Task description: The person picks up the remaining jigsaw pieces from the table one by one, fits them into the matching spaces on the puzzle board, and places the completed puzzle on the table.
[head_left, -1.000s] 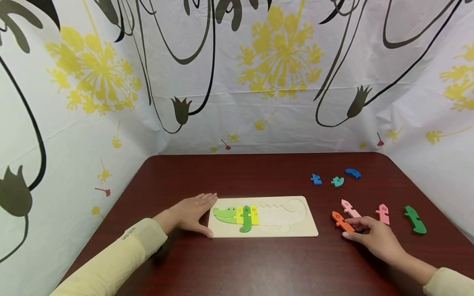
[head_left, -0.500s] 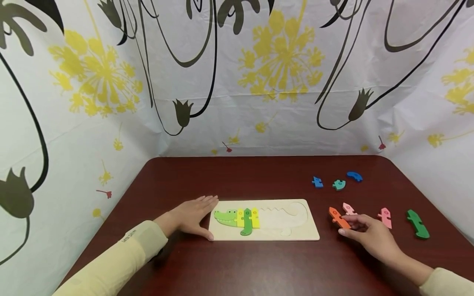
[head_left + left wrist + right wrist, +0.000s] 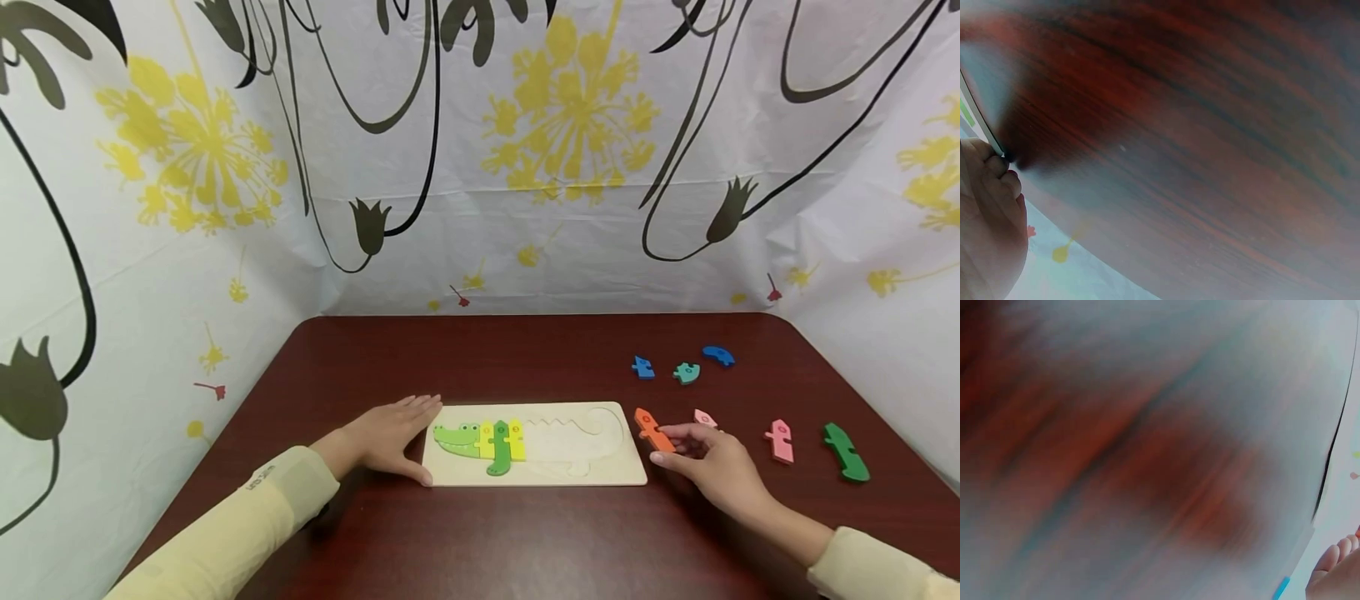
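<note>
A pale wooden puzzle board (image 3: 577, 477) lies on the table, its left part filled with a light green crocodile head (image 3: 457, 440), two yellow pieces and a green leg piece (image 3: 498, 454). On the board's left edge rests my left hand (image 3: 390, 437), fingers straight and thumb at the near corner. Just right of the board, my right hand (image 3: 716, 467) pinches an orange puzzle piece (image 3: 654, 430) between thumb and fingers. In the right wrist view only some fingertips (image 3: 1329, 559) and a sliver of orange show at the lower right corner.
Behind the right hand a pink piece (image 3: 703, 418) is partly hidden. Another pink piece (image 3: 780, 442) and a dark green one (image 3: 847, 454) lie farther right. Two blue pieces and a teal piece (image 3: 686, 372) are toward the back. A patterned cloth (image 3: 585, 250) hangs around the table (image 3: 450, 358).
My right hand has lifted the orange piece away from the pink one and carried it left, close to the board's right edge. The left hand has stayed in place on the board.
</note>
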`<action>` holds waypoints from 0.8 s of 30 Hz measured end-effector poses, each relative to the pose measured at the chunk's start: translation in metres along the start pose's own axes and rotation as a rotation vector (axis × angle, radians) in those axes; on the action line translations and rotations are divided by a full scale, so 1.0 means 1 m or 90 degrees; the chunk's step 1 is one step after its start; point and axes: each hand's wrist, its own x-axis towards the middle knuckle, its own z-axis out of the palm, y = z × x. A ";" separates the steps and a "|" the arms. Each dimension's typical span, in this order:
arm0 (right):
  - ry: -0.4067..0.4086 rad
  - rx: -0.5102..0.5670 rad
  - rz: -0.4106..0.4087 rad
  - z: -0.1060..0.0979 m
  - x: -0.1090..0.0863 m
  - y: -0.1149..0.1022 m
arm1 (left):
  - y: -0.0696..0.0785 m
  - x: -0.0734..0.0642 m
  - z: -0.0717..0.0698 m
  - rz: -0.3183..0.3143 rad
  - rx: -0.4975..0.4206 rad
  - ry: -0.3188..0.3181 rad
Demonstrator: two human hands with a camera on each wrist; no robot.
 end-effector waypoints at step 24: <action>0.020 0.094 0.017 0.042 0.005 -0.044 | 0.001 -0.001 0.000 -0.002 0.003 0.000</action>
